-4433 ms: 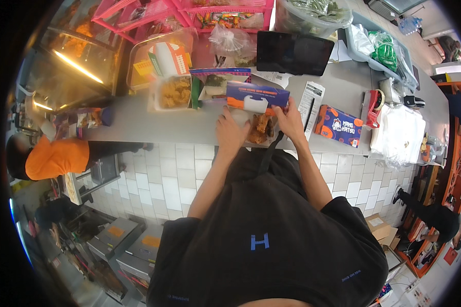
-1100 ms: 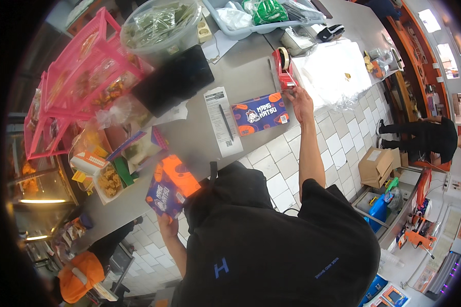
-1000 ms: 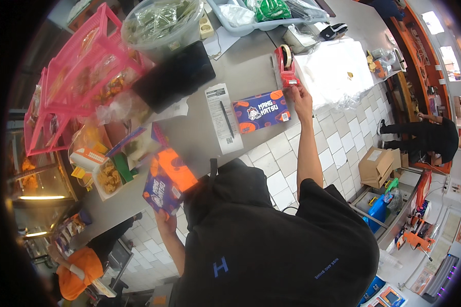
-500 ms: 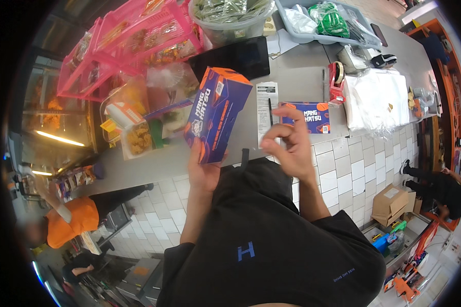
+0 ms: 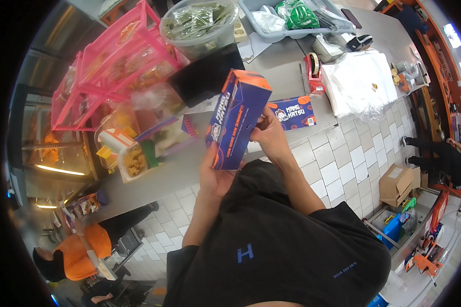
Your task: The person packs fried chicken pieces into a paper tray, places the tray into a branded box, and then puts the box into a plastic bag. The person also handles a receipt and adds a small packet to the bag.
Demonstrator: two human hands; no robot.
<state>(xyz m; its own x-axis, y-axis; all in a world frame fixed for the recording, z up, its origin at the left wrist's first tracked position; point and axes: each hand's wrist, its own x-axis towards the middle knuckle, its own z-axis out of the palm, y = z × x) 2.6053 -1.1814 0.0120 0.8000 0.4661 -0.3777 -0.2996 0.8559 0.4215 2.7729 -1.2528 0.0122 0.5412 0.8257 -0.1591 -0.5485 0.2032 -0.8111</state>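
Observation:
I hold a blue and orange cardboard box up in front of my chest, above the grey counter. My left hand grips its lower end from below. My right hand holds its right side, fingers curled on the edge. A second, flat blue and orange box lies on the counter just beyond my right hand.
On the counter stand pink wire baskets, a clear tub of greens, a black tablet, a red tape dispenser, a grey tray, white bags and food tubs. A person in orange stands lower left, another person far right.
My right hand left the tape dispenser and came back to the box. The box rose from my left side and both hands now hold it upright before me.

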